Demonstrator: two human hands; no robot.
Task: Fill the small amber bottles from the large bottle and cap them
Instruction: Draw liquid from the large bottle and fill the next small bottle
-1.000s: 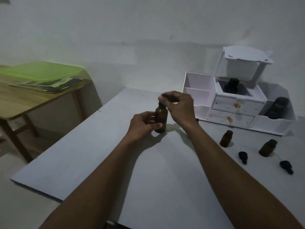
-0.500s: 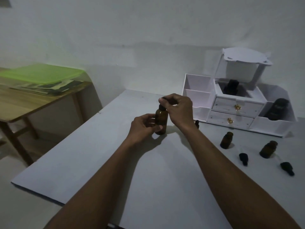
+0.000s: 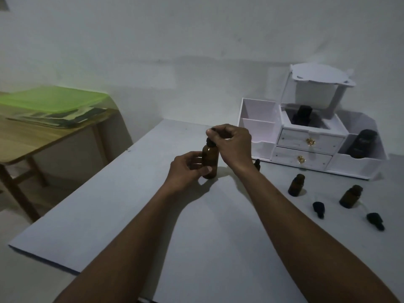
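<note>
The large amber bottle [image 3: 210, 158] stands upright on the white table [image 3: 109, 215] near its middle. My left hand [image 3: 188, 169] wraps its lower body from the left. My right hand [image 3: 234, 143] pinches the black cap [image 3: 209, 142] on its neck from above. Two small amber bottles [image 3: 296, 185] [image 3: 350, 196] stand uncapped at the right. Two black dropper caps [image 3: 318, 209] [image 3: 375, 220] lie in front of them. A third small dark dropper piece [image 3: 257, 164] shows just behind my right wrist.
A white desk organiser [image 3: 306, 145] with two drawers stands at the back right; a dark bottle [image 3: 301, 115] sits in its middle bin and another [image 3: 361, 144] in its right bin. A wooden side table [image 3: 26, 138] with a green folder [image 3: 50, 99] is at the left.
My hands and the large bottle stay in nearly the same spot. My right fingers have shifted slightly on the cap; the cap stays on the neck.
</note>
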